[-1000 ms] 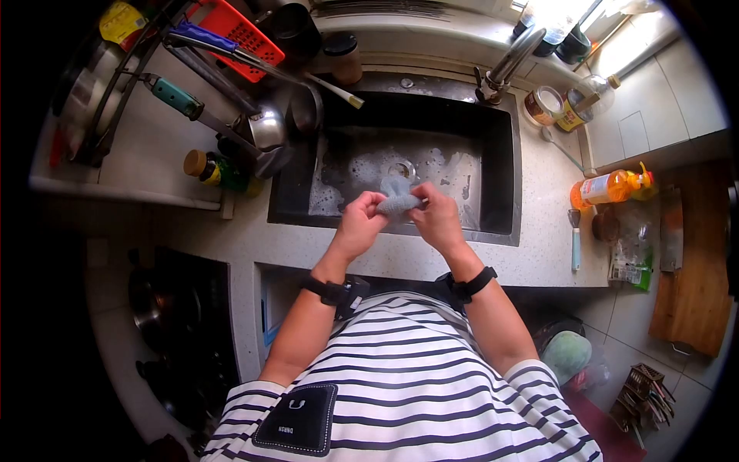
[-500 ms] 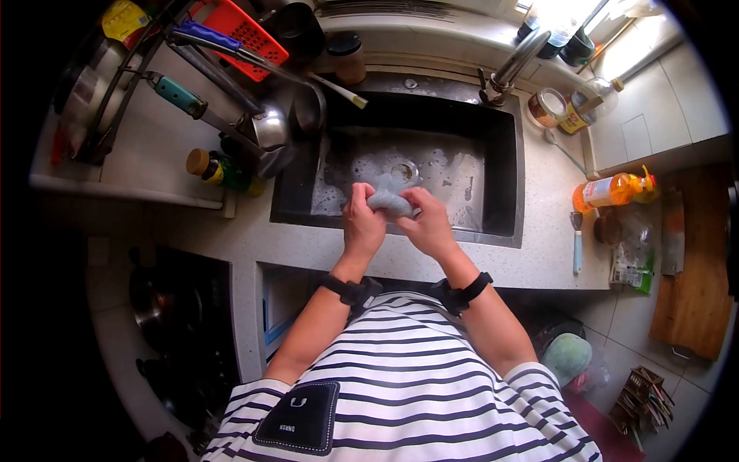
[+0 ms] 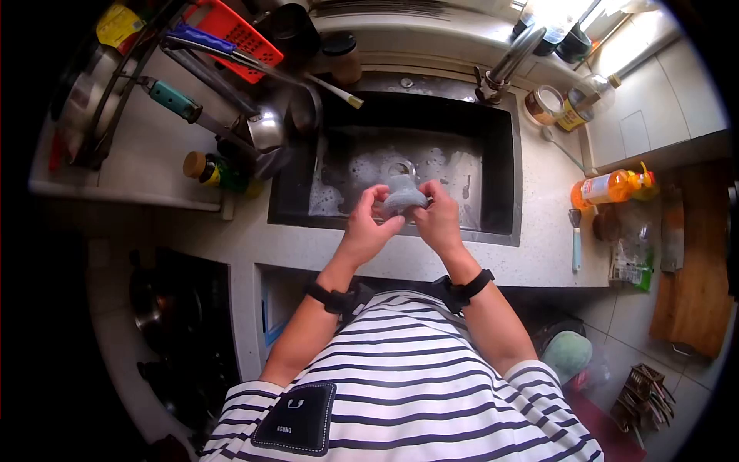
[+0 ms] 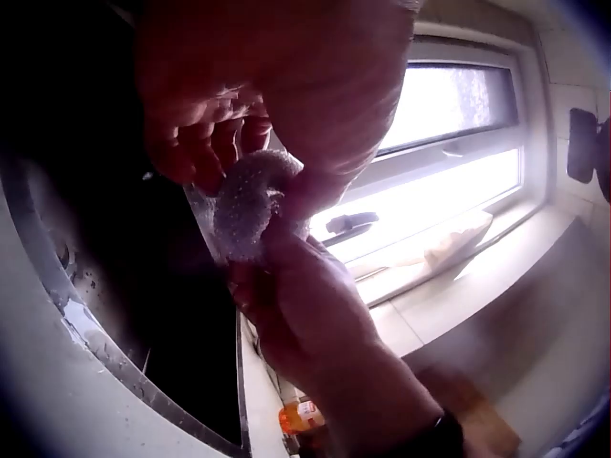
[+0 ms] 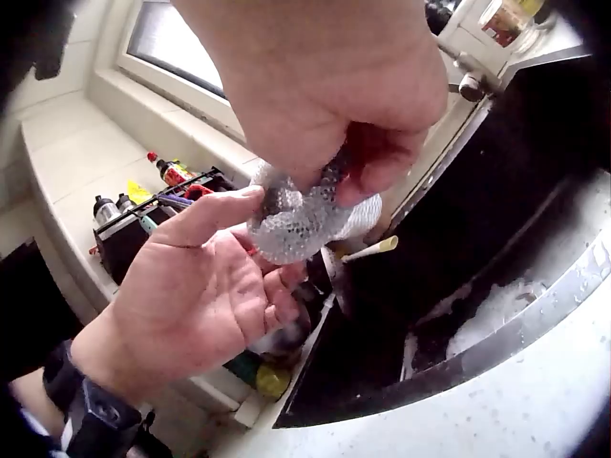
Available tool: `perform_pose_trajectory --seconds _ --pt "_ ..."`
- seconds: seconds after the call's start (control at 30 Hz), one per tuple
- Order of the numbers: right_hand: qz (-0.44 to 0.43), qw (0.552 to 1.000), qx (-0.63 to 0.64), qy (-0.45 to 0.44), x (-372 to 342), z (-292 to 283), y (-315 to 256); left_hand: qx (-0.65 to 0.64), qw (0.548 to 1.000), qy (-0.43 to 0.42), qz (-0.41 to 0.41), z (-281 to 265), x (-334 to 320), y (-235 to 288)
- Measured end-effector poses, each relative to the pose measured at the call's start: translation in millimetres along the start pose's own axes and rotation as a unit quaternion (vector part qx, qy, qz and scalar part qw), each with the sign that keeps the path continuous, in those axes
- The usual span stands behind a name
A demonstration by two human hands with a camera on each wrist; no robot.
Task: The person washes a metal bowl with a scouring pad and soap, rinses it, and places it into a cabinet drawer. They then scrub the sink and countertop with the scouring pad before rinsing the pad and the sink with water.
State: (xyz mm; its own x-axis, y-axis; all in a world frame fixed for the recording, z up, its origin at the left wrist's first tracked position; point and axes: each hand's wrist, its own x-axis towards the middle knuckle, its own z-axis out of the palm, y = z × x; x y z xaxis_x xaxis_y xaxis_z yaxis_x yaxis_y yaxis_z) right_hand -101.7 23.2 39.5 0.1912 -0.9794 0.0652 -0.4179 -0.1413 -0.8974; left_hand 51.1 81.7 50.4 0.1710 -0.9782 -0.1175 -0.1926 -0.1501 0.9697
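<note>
A grey mesh cloth (image 3: 403,195), bunched into a curved roll, is held above the front part of the dark sink (image 3: 496,162). The right hand (image 3: 439,223) pinches its right end with thumb and fingers. Just left of it, the left hand (image 3: 368,225) has its fingers spread, with the thumb below the cloth. In the right wrist view the left hand (image 5: 196,305) shows an open palm, its thumb tip at the edge of the wet-looking mesh (image 5: 291,234). The left wrist view shows the cloth (image 4: 243,210) between both hands.
Foam and water spots lie on the sink floor around the drain (image 3: 401,169). A faucet (image 3: 508,65) stands at the back right corner. Ladles and a rack crowd the left side. An orange bottle (image 3: 608,189) and a blue-handled brush (image 3: 576,248) lie on the right counter.
The left hand has let go of the cloth's left end and spread its fingers. The cloth has shifted slightly right, still in the right hand's grip.
</note>
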Motion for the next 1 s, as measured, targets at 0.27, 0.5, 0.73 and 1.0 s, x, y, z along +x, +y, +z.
perform_pose_trajectory --seconds 0.27,0.5,0.73,1.0 --pt "-0.014 1.000 0.001 0.008 -0.5 -0.5 -4.9 -0.180 0.979 -0.081 -0.056 -5.8 6.3 -13.6" --pt "-0.088 0.987 0.044 -0.131 -4.5 -4.3 -18.1 0.164 0.975 0.143 0.043 2.0 10.5 -7.4" --pt "0.003 0.990 0.050 -0.129 -5.9 -2.2 -9.2 0.242 0.956 0.165 0.019 -3.2 6.2 10.4" --pt "0.002 0.998 -0.058 0.006 -0.7 2.6 -9.0 0.156 0.984 0.013 0.080 -3.0 5.3 -2.9"
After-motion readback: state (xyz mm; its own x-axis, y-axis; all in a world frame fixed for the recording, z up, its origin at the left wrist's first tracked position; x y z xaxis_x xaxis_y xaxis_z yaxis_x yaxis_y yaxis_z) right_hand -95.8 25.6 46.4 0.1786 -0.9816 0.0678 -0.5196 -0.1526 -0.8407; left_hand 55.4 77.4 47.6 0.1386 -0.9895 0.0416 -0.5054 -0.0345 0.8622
